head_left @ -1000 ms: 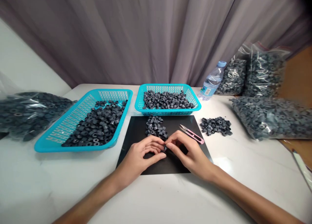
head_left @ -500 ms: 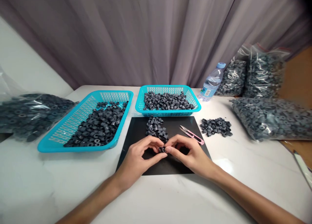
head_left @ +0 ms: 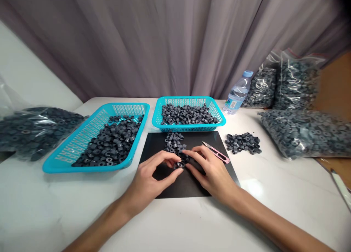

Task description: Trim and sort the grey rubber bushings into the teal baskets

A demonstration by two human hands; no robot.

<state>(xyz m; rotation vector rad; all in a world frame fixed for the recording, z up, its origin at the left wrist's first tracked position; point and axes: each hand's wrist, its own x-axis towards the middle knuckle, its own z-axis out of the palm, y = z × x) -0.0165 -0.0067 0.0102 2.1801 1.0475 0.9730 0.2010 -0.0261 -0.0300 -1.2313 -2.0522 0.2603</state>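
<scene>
Between the thumb and fingertips of my left hand (head_left: 155,173) is a small dark grey ring (head_left: 178,165), its round opening facing up. My right hand (head_left: 211,171) is just right of it, index finger and thumb spread apart at the near end of a loose heap of the same rings (head_left: 173,141). Its fingertips reach the heap's edge, and I see nothing gripped in them. Both hands are over a black mat (head_left: 189,188). Pink-handled thread snips (head_left: 219,154) lie on the mat beyond my right hand.
Two turquoise baskets, one at left (head_left: 95,168) and one at the back (head_left: 189,128), hold many rings. A smaller ring pile (head_left: 242,143) lies right of the mat. Filled plastic bags stand at left (head_left: 38,131) and right (head_left: 307,133). A water bottle (head_left: 237,93) stands at back right.
My hands have drawn slightly apart. The ring now rests in my left fingers alone, while my right fingers have parted from it and opened towards the heap.
</scene>
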